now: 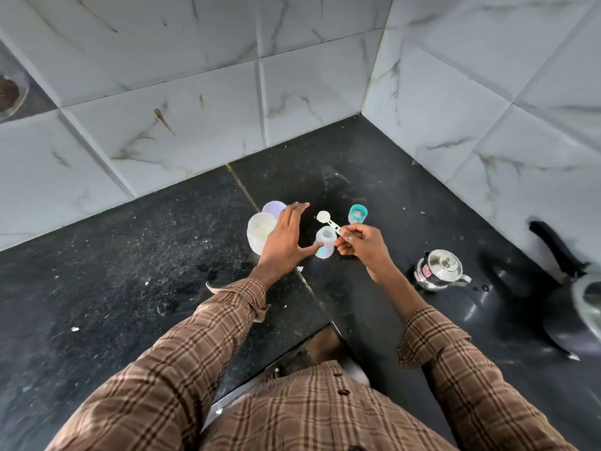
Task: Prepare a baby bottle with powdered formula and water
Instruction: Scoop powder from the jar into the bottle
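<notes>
Right hand [361,245] pinches scoop [328,221], bowl poised past bottle [325,244] mouth on tabletop [130,271] | left hand [286,239] fingers spread, thumb steadying bottle | formula jar [260,232] just beside for easy refills

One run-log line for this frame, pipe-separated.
left hand: open beside small clear baby bottle | right hand: pinches white plastic scoop above bottle | teal-ringed cap: off

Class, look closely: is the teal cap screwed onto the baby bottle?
No, the teal cap stands apart on the counter, and the baby bottle is open-topped.
</notes>
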